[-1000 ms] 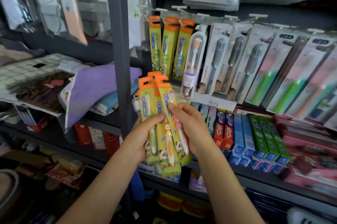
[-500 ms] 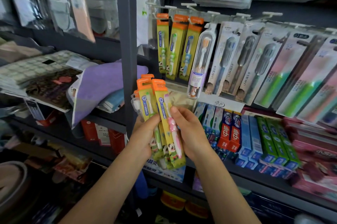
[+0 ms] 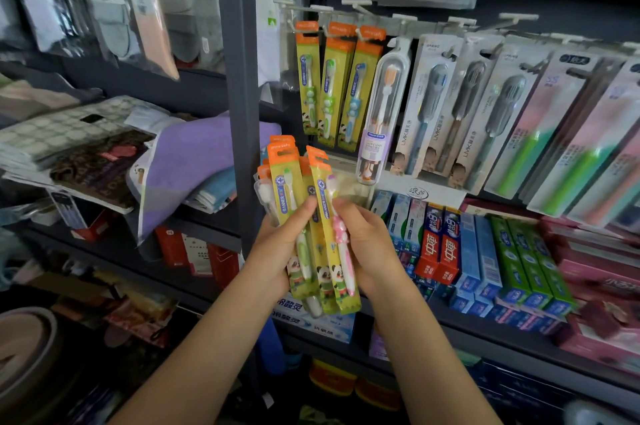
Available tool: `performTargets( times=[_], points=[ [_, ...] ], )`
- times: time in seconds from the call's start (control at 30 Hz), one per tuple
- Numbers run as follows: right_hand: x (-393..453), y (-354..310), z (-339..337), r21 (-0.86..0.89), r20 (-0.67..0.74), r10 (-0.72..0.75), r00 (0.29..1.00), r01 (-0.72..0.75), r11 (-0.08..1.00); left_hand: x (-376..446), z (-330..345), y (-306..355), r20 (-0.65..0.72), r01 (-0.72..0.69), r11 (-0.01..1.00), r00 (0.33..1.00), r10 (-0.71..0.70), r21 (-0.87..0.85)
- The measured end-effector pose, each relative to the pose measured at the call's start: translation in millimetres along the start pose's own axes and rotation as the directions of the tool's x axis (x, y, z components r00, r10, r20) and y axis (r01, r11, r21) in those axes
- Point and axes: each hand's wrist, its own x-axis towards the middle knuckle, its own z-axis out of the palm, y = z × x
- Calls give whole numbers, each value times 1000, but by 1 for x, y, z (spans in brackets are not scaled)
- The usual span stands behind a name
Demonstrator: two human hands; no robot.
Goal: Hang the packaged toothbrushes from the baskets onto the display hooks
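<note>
Forearms are raised side by side before the dark metal shelving [image 3: 239, 113], hands meeting at chest height. On the white display hooks [image 3: 332, 9] above, three yellow, orange-topped toothbrush packs [image 3: 332, 85] are hung beside a clear tube-cased brush [image 3: 381, 113]; boxed toothpaste [image 3: 446, 244] is stacked on the shelf below. A fanned bundle of yellow, orange-topped packaged toothbrushes [image 3: 294, 189] is clasped by the left hand [image 3: 277, 251], thumb laid across the front. The front pack with a pink brush [image 3: 337, 241] is pinched by the right hand [image 3: 370, 244], its grip closed on the pack's edge.
</note>
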Motion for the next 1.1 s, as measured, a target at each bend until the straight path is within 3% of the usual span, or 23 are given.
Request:
performTargets(
  times=[0.23, 0.53, 0.73, 1.1],
  points=[
    [2, 4, 0, -41, -19, 46, 999, -47, 998, 3, -4, -4, -29, -3, 1000, 1000, 3, 17],
    [4, 1, -4, 102, 49, 38, 998, -43, 994, 5, -12, -3, 17, 23, 1000, 1000, -23, -15],
    [8, -1, -4, -57, -7, -77, 997, 76, 995, 8, -13, -3, 24, 57, 997, 998, -59, 57],
    [10, -30, -1, 12, -28, -94, 995, 95, 995, 12, 1, 28, 34, -136, 975, 991, 132, 178]
  ],
)
